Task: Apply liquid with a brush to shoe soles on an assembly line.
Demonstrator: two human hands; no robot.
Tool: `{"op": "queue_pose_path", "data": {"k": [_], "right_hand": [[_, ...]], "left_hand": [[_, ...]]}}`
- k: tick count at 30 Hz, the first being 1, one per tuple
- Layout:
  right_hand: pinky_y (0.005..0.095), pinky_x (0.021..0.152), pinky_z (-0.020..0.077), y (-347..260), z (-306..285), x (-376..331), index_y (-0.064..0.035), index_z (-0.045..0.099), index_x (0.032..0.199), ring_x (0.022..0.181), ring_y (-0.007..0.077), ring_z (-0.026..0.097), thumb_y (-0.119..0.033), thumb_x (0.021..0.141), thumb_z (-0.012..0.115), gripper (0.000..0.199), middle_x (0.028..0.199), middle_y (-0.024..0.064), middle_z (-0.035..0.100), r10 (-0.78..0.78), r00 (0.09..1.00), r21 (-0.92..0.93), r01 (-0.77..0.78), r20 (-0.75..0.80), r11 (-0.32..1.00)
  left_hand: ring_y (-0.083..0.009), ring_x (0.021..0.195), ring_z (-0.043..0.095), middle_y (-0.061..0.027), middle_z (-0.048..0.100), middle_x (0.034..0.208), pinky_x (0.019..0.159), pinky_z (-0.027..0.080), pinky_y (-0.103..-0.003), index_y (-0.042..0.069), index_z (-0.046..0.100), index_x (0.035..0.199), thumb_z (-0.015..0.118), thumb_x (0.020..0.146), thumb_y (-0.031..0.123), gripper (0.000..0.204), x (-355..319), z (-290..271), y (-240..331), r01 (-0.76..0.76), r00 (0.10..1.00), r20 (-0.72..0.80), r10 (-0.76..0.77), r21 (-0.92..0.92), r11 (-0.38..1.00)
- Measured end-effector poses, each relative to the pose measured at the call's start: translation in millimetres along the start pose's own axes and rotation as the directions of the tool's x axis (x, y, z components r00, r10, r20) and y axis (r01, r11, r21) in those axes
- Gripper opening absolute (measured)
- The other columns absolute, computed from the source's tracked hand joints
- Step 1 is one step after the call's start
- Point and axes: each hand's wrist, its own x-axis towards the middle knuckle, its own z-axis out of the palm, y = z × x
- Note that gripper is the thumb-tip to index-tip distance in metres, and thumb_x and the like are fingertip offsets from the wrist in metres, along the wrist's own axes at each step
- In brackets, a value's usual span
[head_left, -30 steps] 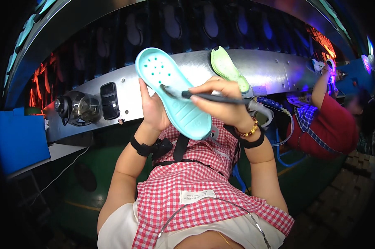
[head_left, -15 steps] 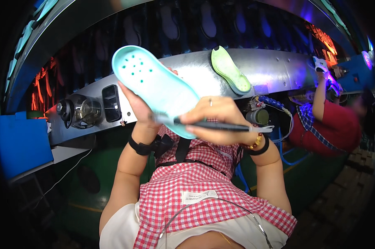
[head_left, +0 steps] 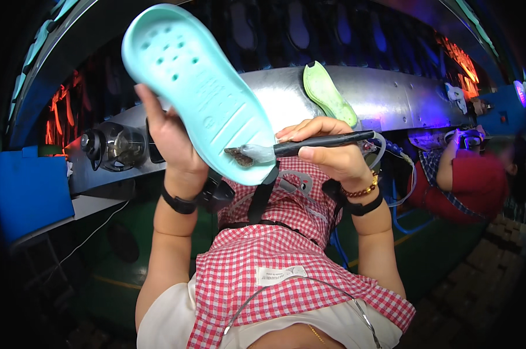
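Note:
A light turquoise shoe sole [head_left: 216, 104], with small holes at its far end, is held up tilted in front of me. My left hand [head_left: 175, 136] grips it along its left edge, some fingers hidden behind it. In my right hand [head_left: 332, 148] is a brush [head_left: 321, 143] with a black handle and a clear tube at its rear. Its dark bristles rest on the near, heel end of the sole. Beyond my right hand, a lime-green shoe sole [head_left: 327, 93] lies on the metal bench.
The metal bench [head_left: 385, 96] curves across in front. A glass jug [head_left: 120, 145] with a black lid stands on its left, beside a blue box [head_left: 33, 192]. A co-worker in a red top [head_left: 478, 180] is at the right. Rows of shoe soles [head_left: 242, 26] hang behind the bench.
The turquoise sole has risen toward me and to the left, looking larger. My right hand has turned the brush so its bristles lie on the heel end.

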Motion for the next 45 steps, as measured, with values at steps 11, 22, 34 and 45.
{"op": "queue_pose_path", "data": {"k": [11, 22, 34, 45], "right_hand": [[0.0234, 0.075, 0.0471, -1.8, 24.7, -3.3, 0.0034, 0.059, 0.094, 0.083, 0.0111, 0.058, 0.001, 0.077, 0.059, 0.017, 0.092, 0.0117, 0.063, 0.002, 0.995, -0.123, -0.015, -0.102, 0.992], [0.0217, 0.067, 0.0473, -28.4, 9.3, 16.7, 0.0004, 0.064, 0.09, 0.074, 0.0112, 0.06, -0.002, 0.072, 0.065, 0.018, 0.084, 0.009, 0.064, -0.001, 0.974, -0.544, 0.127, 0.226, 0.829], [0.0332, 0.078, 0.0493, -41.7, 8.6, 16.4, 0.0027, 0.063, 0.085, 0.088, 0.0257, 0.062, 0.002, 0.067, 0.067, 0.019, 0.089, 0.0156, 0.064, -0.083, 0.937, -0.642, 0.294, 0.338, 0.708], [0.0332, 0.077, 0.0489, -55.9, 1.2, 11.2, -0.0016, 0.062, 0.09, 0.087, 0.0252, 0.062, -0.003, 0.072, 0.063, 0.019, 0.092, 0.0119, 0.064, 0.248, 0.814, -0.757, 0.314, 0.525, 0.572]], "left_hand": [[-0.0365, 0.101, 0.052, -0.0217, 0.049, 0.116, 0.089, 0.042, -0.047, 0.0, 0.033, 0.127, 0.032, 0.085, 0.053, 0.069, -25.7, 3.1, -33.7, 0.235, 0.938, 0.326, -0.115, -0.357, 0.904], [-0.0286, 0.098, 0.055, -0.0187, 0.053, 0.111, 0.087, 0.043, -0.041, -0.003, 0.042, 0.12, 0.05, 0.082, 0.034, 0.053, -12.2, -10.3, -21.6, 0.24, 0.921, 0.372, -0.113, -0.316, 0.918], [-0.0252, 0.086, 0.061, -0.0186, 0.059, 0.1, 0.077, 0.051, -0.036, -0.006, 0.048, 0.112, 0.047, 0.085, 0.025, 0.041, -1.4, 0.0, -9.3, 0.56, 0.798, 0.331, -0.503, -0.101, 0.822], [-0.0194, 0.083, 0.061, -0.0162, 0.058, 0.1, 0.073, 0.051, -0.028, -0.006, 0.049, 0.11, 0.052, 0.083, 0.02, 0.037, -1.0, -2.6, -1.4, 0.718, 0.584, 0.274, -0.764, 0.265, 0.644]]}}
